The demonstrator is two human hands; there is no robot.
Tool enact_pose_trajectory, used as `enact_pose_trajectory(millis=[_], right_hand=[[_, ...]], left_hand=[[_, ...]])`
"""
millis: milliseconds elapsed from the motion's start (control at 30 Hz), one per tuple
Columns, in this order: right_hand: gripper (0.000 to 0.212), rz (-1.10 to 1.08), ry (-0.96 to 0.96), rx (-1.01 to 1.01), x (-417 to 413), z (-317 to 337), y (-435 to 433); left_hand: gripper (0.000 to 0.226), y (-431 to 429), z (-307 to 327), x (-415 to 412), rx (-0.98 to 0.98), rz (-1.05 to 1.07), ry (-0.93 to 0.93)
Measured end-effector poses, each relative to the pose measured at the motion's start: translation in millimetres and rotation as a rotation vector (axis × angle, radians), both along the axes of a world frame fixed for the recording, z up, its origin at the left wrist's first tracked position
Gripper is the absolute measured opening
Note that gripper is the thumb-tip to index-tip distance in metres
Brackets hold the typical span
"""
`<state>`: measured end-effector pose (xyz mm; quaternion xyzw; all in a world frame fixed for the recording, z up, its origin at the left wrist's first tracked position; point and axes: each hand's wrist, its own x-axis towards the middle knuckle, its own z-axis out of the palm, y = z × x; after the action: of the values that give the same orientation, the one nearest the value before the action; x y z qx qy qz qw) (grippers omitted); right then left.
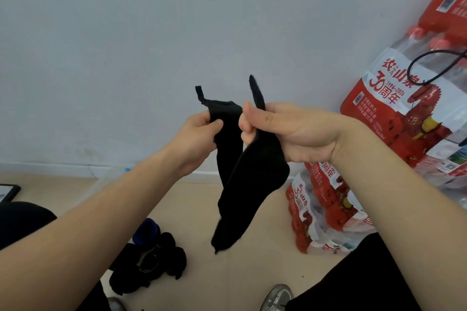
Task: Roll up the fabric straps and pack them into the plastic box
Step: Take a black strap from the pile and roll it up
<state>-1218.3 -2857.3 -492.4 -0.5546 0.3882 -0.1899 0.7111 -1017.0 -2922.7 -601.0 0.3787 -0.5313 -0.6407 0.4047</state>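
I hold a black fabric strap (249,182) up in front of me with both hands. My left hand (199,134) pinches its upper left edge between thumb and fingers. My right hand (285,129) grips the upper right part, with one narrow end sticking up above the fist. The strap hangs folded down between my forearms. On the floor below lies a pile of more black straps (151,260), some rolled, one bluish. No plastic box is visible.
Shrink-wrapped packs of red-labelled water bottles (404,113) are stacked against the wall on the right, with a smaller pack (321,209) on the floor. My dark trouser legs and a grey shoe (278,295) are at the bottom. A dark flat object (8,192) lies at far left.
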Motion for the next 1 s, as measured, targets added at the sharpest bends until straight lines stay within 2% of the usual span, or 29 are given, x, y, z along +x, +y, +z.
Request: enact_pose_trajectory(millis=[100,167,200,267,333,433,467,533,700,833,1000], right_hand=[[0.044,0.082,-0.063,-0.026,-3.3,0.1,3.1],[0.027,0.128,-0.074,-0.022,-5.7,-0.1,5.3],[0.022,0.143,-0.063,-0.017,-6.9,-0.7,5.3],[0.027,0.12,0.032,-0.03,-8.1,-4.5,3.2],[0.029,-0.027,0.313,-0.143,-9.7,-10.4,-3.1],[0.018,-0.182,0.926,-0.395,-15.6,-15.4,-15.0],[0.019,-0.205,1.066,-0.424,-18.3,-17.5,-18.3],[0.024,-0.292,1.209,-0.466,-21.1,-19.5,-22.1],[0.009,-0.479,1.267,-0.554,-27.9,-23.4,-29.9],[0.012,-0.556,1.119,-0.443,-28.0,-30.9,-31.9],[0.024,-0.496,1.096,-0.625,-9.7,-40.0,-29.9]], left_hand=[[0.032,-3.9,-4.1,-1.2,0.064,0.009,0.034],[0.03,-5.7,-4.7,0.0,0.077,0.021,0.007],[0.029,-6.0,-4.3,1.0,0.076,0.024,-0.018],[0.025,-6.5,-2.7,2.8,0.071,0.02,-0.075],[0.023,-6.9,-1.5,3.9,0.078,0.033,-0.125],[0.026,-6.2,0.2,5.4,0.1,0.038,-0.205],[0.031,-5.6,0.7,5.8,0.104,0.019,-0.228],[0.036,-4.0,1.8,7.0,0.109,-0.017,-0.29],[0.029,-0.4,3.7,7.2,0.177,-0.041,-0.389],[0.021,4.9,5.5,3.6,0.283,-0.013,-0.359],[0.026,9.0,5.5,1.7,0.365,-0.03,-0.323]])
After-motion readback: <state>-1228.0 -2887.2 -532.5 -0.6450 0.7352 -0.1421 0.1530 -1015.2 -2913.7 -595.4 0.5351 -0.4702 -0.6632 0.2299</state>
